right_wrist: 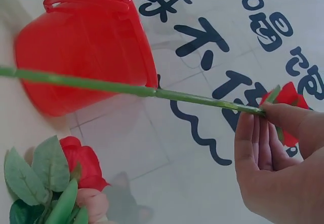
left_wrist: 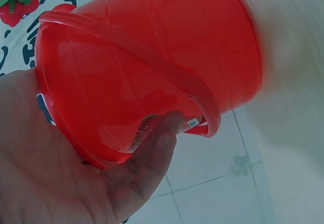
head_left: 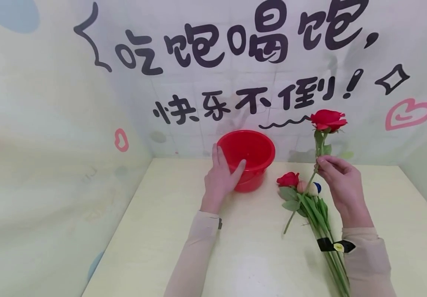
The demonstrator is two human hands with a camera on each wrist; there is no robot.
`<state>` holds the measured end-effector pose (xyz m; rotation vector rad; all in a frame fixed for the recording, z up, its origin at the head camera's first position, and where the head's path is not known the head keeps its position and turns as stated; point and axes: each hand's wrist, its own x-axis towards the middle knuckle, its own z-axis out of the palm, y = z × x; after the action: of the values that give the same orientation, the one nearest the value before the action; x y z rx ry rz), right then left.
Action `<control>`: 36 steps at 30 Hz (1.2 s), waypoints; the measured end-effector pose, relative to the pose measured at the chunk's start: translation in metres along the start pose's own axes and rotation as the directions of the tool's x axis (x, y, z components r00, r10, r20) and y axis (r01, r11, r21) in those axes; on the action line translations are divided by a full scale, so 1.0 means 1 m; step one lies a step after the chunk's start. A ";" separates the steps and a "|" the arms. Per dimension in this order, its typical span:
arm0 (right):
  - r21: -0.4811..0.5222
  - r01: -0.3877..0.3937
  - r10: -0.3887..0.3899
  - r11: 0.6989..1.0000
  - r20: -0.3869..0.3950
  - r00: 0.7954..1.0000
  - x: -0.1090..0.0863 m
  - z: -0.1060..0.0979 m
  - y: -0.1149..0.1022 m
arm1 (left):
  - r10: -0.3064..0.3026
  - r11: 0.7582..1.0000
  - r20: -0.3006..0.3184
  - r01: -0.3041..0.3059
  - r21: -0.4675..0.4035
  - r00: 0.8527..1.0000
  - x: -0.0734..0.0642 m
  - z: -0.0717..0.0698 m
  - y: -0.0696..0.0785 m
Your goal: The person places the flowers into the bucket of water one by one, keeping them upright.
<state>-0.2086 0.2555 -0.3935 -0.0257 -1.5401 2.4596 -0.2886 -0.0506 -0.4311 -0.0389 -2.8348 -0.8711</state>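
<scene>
A red plastic bucket (head_left: 253, 181) stands upright on the table near the back wall. My left hand (head_left: 218, 179) holds it at the left side of the rim, fingers against its outer wall in the left wrist view. Its red handle (left_wrist: 152, 64) hangs down along the wall. To the right, my right hand (head_left: 343, 185) pinches the green stem (right_wrist: 101, 84) of a red rose (head_left: 328, 120) just below its leaves, between thumb and fingertips. The bloom points up, and the stem slants down leftward in front of the other flowers.
On the table's right side lies a bunch of flowers: another red rose (head_left: 288, 179), a pink bloom (head_left: 302, 187), a white one (head_left: 312, 189) and a blue one. Across their stems (head_left: 334, 264) is a black strip (head_left: 324, 244). A printed sheet (head_left: 191, 136) covers the back wall.
</scene>
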 end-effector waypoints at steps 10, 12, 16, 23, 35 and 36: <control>0.254 0.076 -0.043 0.964 -0.134 0.990 -0.001 -0.004 -0.023 | 0.062 0.998 -0.005 -0.062 0.005 0.998 0.008 0.006 0.018; 0.302 0.079 -0.038 0.950 -0.140 0.989 -0.001 -0.005 -0.027 | 0.075 0.997 -0.005 -0.075 0.003 0.997 0.009 0.006 0.022; 0.383 0.077 -0.016 0.921 -0.159 0.987 0.002 -0.006 -0.035 | 0.085 0.996 -0.009 -0.085 -0.012 0.996 0.010 0.005 0.026; 0.388 0.046 0.045 0.920 -0.222 0.974 0.007 0.015 -0.026 | 0.008 1.000 -0.023 -0.009 -0.022 1.000 -0.004 -0.001 0.003; 0.468 0.047 0.104 0.882 -0.291 0.951 0.020 0.033 -0.034 | 0.006 1.000 -0.014 -0.006 -0.024 1.000 -0.009 -0.002 -0.007; 0.479 0.058 0.099 0.876 -0.297 0.950 0.022 0.034 -0.038 | 0.010 1.000 -0.016 -0.011 -0.026 1.000 -0.008 -0.002 -0.005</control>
<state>-0.2274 0.2460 -0.3426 -0.3299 -0.7725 2.6271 -0.2813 -0.0558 -0.4336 -0.0501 -2.8066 -0.9020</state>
